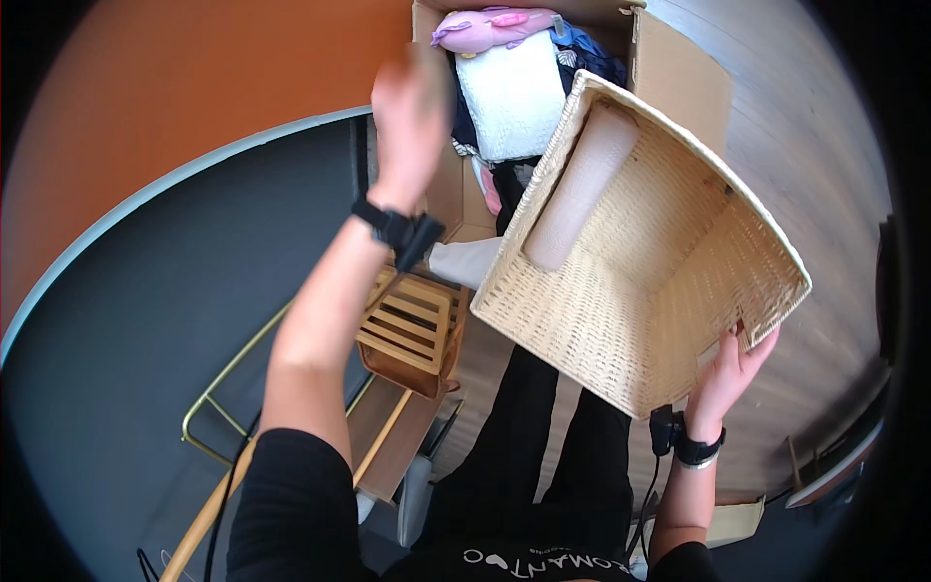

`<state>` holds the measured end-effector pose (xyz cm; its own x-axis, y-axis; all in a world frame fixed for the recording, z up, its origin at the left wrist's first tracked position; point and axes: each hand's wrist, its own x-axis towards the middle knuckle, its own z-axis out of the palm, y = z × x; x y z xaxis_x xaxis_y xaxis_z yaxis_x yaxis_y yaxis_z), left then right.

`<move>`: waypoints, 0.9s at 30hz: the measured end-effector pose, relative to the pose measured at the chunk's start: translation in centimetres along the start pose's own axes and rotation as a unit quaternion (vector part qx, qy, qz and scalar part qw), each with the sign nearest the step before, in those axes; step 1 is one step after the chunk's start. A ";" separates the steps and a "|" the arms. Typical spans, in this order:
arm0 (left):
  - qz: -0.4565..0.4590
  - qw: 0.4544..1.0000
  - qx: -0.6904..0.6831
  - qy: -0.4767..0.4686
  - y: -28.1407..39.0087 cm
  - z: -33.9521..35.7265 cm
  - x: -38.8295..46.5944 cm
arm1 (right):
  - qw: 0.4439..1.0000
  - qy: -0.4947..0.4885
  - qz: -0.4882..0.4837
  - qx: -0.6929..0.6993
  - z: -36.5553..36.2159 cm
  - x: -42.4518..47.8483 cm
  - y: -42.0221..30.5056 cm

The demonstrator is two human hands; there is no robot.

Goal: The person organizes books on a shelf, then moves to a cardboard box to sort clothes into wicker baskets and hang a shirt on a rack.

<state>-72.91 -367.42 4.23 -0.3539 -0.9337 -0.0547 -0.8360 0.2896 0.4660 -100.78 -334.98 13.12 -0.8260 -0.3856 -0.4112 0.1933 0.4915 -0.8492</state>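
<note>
My right hand [731, 375] grips the rim of a cream woven basket [633, 305] at a cut-out handle. The basket is tilted, with its opening towards me. Inside, along its left wall, lies a pale pinkish roll-shaped item [582, 189]. My left hand [411, 131] is raised by the left edge of an open cardboard box [680, 80]. Motion blurs its fingers and a brownish patch beside them, so I cannot tell if it holds anything. In the box are a white textured bundle [509, 98], a pink plush toy [494, 29] and dark clothes [593, 62].
An orange surface [218, 65] with a pale edge rises at the left. Below my left arm stand a slatted wooden rack [407, 320], a brass-coloured metal frame [218, 407] and a brown shelf board [396, 444]. Wood-look flooring [800, 182] extends to the right.
</note>
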 end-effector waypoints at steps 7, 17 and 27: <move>-0.001 0.985 0.114 -0.129 -6.7 8.9 9.5 | 1.000 0.025 0.002 -0.008 0.2 -0.4 -0.1; -0.046 0.951 0.195 -0.237 -10.9 15.6 16.8 | 0.998 0.069 0.014 -0.008 0.8 -0.2 0.5; -0.058 0.989 0.105 -0.083 -6.2 13.0 10.1 | 0.998 0.050 0.017 -0.018 0.7 -0.4 -0.2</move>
<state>-76.73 -375.86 -10.73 -0.2992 -0.9209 -0.2497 -0.9379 0.2357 0.2546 -100.16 -335.49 13.26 -0.8687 -0.2890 -0.4022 0.2040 0.5312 -0.8223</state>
